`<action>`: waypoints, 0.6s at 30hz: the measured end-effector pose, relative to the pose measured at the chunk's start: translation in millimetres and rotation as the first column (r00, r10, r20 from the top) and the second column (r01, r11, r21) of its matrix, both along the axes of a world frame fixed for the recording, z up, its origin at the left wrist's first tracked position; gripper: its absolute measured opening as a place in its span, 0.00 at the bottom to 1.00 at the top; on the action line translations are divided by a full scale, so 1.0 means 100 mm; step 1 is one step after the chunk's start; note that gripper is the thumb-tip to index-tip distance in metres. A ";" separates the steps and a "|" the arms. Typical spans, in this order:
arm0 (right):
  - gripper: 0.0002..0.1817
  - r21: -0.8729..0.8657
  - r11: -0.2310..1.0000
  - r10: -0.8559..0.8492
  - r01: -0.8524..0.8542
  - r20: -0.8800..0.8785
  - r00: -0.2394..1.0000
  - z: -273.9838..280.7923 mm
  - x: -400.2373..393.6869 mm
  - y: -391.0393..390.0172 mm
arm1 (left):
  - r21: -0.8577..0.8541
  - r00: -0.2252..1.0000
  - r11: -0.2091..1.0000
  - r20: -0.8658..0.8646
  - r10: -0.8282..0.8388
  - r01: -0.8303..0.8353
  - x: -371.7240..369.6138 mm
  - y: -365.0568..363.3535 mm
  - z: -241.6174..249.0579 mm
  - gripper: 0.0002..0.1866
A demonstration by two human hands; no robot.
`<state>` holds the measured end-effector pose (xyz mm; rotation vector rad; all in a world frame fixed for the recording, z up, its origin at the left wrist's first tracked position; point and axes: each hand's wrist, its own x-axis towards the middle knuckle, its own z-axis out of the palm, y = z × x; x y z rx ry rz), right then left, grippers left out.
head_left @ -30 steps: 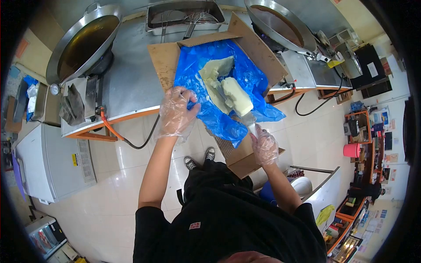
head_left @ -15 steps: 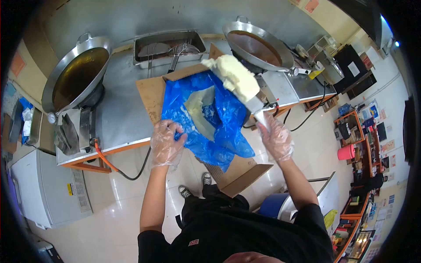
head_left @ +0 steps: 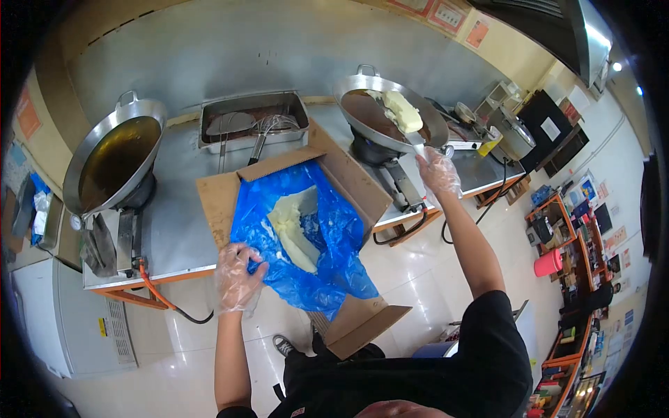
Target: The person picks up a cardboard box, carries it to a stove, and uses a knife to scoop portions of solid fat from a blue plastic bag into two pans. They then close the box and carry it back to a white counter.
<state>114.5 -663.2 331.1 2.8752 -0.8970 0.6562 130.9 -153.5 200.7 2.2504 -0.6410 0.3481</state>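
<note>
My right hand point(head_left: 438, 173), in a clear plastic glove, grips the white handle of a spatula point(head_left: 416, 141). A large pale-yellow lump of fat point(head_left: 402, 111) rests on its blade, over the right wok point(head_left: 362, 111) of brown oil. My left hand point(head_left: 239, 276), also gloved, has its fingers curled at the near left edge of a blue plastic liner point(head_left: 327, 282). Whether it pinches the plastic is hard to see. The liner lies in an open cardboard box point(head_left: 362, 182), with more pale fat point(head_left: 296, 240) inside.
A left wok point(head_left: 115, 161) holds dark yellow oil. Behind the box, a metal tray point(head_left: 254, 118) contains a strainer and a whisk point(head_left: 265, 132). Hoses hang below the steel counter point(head_left: 182, 181). A pot point(head_left: 513, 136) stands far right; a person point(head_left: 596, 296) is in the distance.
My right hand has carried the loaded spatula forward from beside the box to over the right wok. The view has shifted, and my left hand remains by the liner's edge.
</note>
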 end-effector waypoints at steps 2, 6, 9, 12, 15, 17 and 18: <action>0.25 0.055 0.998 -0.039 0.040 -0.024 0.999 -0.11 0.16 -0.15 | 0.000 1.000 1.000 -0.016 0.005 -0.005 -0.01 -0.01 0.04 0.14; 0.26 0.097 0.992 -0.067 0.076 -0.084 0.994 -0.34 0.37 -0.42 | 0.015 0.998 0.999 -0.048 0.029 -0.028 -0.03 -0.03 0.09 0.14; 0.27 0.225 0.968 -0.083 0.111 -0.132 0.988 -0.61 0.59 -0.78 | 0.006 0.998 1.000 -0.058 0.030 -0.029 -0.03 -0.03 0.07 0.13; 0.26 0.071 0.997 -0.025 0.036 -0.144 0.989 -0.94 0.76 -1.25 | -0.006 0.997 0.999 -0.066 0.032 -0.033 -0.02 -0.02 0.05 0.13; 0.27 0.034 0.999 0.049 -0.042 -0.272 0.961 -0.72 0.78 -1.11 | -0.003 0.998 0.999 -0.042 0.036 -0.037 -0.03 -0.01 0.03 0.13; 0.26 0.124 0.989 0.113 -0.075 -0.343 0.932 -0.44 0.74 -0.91 | 0.003 0.999 0.999 -0.022 0.038 -0.038 -0.02 -0.01 0.02 0.12; 0.26 0.006 0.969 0.230 -0.248 -0.390 0.892 -0.45 0.79 -1.04 | 0.007 0.999 0.999 -0.016 0.039 -0.039 -0.01 -0.01 0.02 0.12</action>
